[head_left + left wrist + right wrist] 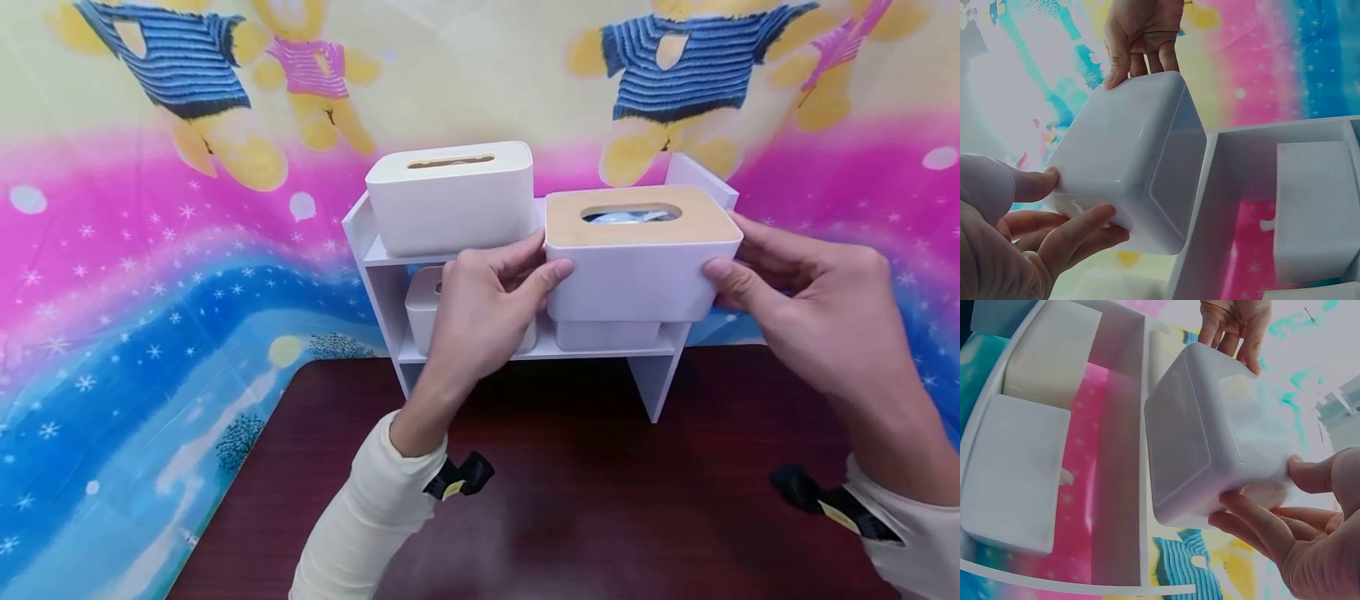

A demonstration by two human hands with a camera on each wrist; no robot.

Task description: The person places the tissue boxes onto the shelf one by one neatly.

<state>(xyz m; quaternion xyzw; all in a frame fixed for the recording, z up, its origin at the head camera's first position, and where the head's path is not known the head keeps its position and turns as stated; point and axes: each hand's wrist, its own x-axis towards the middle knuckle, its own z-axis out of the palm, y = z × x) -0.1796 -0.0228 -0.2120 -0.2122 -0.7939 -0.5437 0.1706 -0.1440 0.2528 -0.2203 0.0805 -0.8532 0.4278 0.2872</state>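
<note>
A white tissue box with a wooden lid [637, 250] is held between both hands in front of the right half of a white two-tier shelf [375, 267]. My left hand [491, 304] grips its left end, thumb on the front and fingers behind. My right hand [795, 292] grips its right end the same way. From below, the left wrist view shows the box's white underside [1129, 156] with the left hand [1035, 231] on one end. In the right wrist view the box [1210, 437] is pinched by the right hand [1285, 512].
A white tissue box with a white lid [450, 196] stands on the shelf's top tier at left. Two more white boxes [607, 333] sit on the lower tier. The shelf stands on a dark wooden table [570, 500] against a colourful cartoon backdrop.
</note>
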